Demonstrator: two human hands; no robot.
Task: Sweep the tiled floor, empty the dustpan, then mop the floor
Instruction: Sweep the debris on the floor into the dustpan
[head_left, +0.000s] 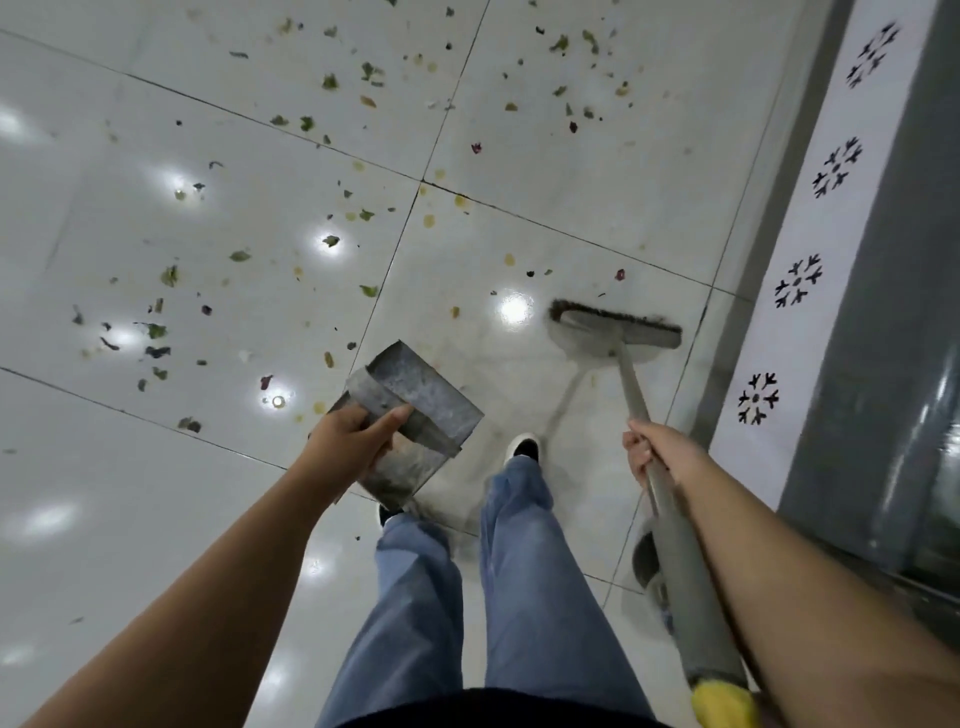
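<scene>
Barely started, by the look of it: sweeping w/ nothing gathered yet. Left hand (350, 441) grips metal dustpan (410, 421) by its rear edge, fingers curled under, thumb pressed flat across the top; pan held up off the tiled floor (545, 171), tilted, mouth pointing away from the fingers, and no debris seen inside, only grime. Right hand (654, 449) wraps round broom handle (670, 530), fingers closed tight on the shaft, yellow end cap trailing back under the forearm. Broom head (615, 327) well ahead of the right fingers, bristles down at floor level, near the patterned wall strip (810, 249) on the far right; contact w/ tile probable but can't confirm. Leaf scraps and bits (332, 83) scattered wide beyond both sets of fingertips, thickest ahead and off to the left of the dustpan hand, more towards the top edge; yellowish spots (428, 221) too, prob. stains needing the mop rather than the broom. Patch close to the shoes, just below the pan fingers, mostly free of litter, tho can't say whether swept or never dirty. No pile formed anywhere in view. Still to do, judging from this: pull the scatter into a heap, pan it, empty the pan, then mop. No mop or bin in sight; a grey round object (647, 561) behind the handle, partly hidden, unidentifiable.
</scene>
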